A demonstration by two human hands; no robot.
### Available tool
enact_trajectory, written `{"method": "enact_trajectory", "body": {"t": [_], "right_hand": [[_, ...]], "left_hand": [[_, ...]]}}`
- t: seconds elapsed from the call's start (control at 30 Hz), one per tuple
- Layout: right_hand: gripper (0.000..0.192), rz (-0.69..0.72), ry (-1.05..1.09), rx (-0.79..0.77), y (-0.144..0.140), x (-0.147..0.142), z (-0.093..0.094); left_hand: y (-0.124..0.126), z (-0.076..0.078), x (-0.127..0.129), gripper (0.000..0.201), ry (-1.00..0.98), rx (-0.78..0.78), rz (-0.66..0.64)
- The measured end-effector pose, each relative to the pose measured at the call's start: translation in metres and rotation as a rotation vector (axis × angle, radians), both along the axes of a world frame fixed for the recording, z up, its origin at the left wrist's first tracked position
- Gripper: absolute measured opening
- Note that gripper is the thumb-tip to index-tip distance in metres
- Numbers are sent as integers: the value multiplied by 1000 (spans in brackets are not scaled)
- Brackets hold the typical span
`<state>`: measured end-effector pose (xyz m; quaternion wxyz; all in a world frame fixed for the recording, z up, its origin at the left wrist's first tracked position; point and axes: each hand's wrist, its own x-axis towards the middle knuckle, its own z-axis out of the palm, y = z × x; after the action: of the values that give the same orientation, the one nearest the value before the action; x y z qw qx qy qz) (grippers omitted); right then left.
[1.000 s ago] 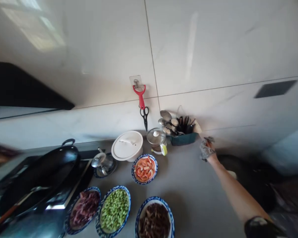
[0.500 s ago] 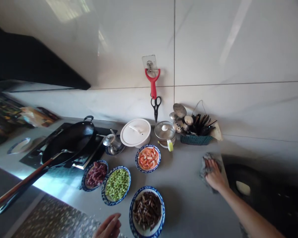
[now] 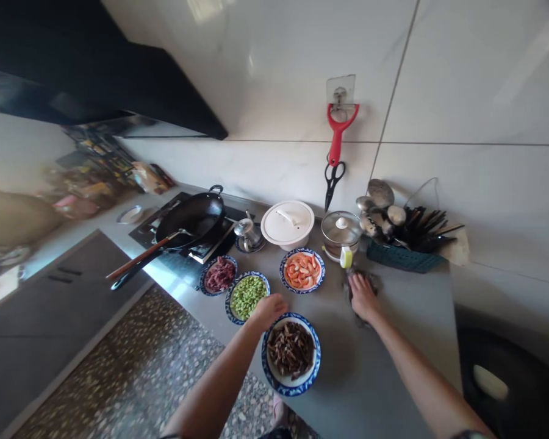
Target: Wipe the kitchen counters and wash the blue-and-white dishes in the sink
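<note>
Cleaning rag [image 3: 363,291] lies on the grey table [image 3: 407,317] just in front of the lidded glass pot [image 3: 341,233], flattened under the right hand [image 3: 362,297], whose open palm presses down so the cloth drags across the surface. Left hand [image 3: 269,308] rests with loose, unclenched fingers on the rim of the bowl of dark strips [image 3: 291,352], beside the bowl of green beans [image 3: 247,296], perhaps steadying or shifting it clear of the cloth's path.
</note>
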<state>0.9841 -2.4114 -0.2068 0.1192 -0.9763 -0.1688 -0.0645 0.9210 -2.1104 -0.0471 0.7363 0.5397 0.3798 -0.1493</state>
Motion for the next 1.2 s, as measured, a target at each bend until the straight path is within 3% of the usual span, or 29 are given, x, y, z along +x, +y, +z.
{"method": "enact_trajectory", "body": {"t": [0.1,0.17,0.23,0.37,0.43,0.53,0.7,0.83,0.93,1.03,1.2], "right_hand": [[60,198,-63,17,10,-59,-16],[58,154,-89,37,22,-83,-20],[55,43,-97,59,39,-86,-17],[65,-106,-71,99,74,-50,-2],[63,-109,-56,116,86,-29,1],[61,-80,-57,143,99,-3,2],[67,-80,-73,232,131,51,9],[68,-70,-8,202,160,87,21],[62,54,11,118,175,89,26],[63,335,27,71,194,82,30],[61,734,124,72,229,85,42]], "left_hand": [[-17,-31,32,25,80,-76,-29],[-29,-46,44,28,66,-161,-42],[-39,-57,50,31,16,-243,-23],[-46,-61,52,42,-100,-277,103],[-41,-52,46,45,-91,-246,121],[-23,-21,22,42,-25,-220,52],[28,47,-50,30,24,-75,43],[65,83,-106,30,54,63,109],[84,96,-138,33,71,115,163],[92,97,-157,33,75,119,221],[78,82,-153,28,46,92,265]]}}
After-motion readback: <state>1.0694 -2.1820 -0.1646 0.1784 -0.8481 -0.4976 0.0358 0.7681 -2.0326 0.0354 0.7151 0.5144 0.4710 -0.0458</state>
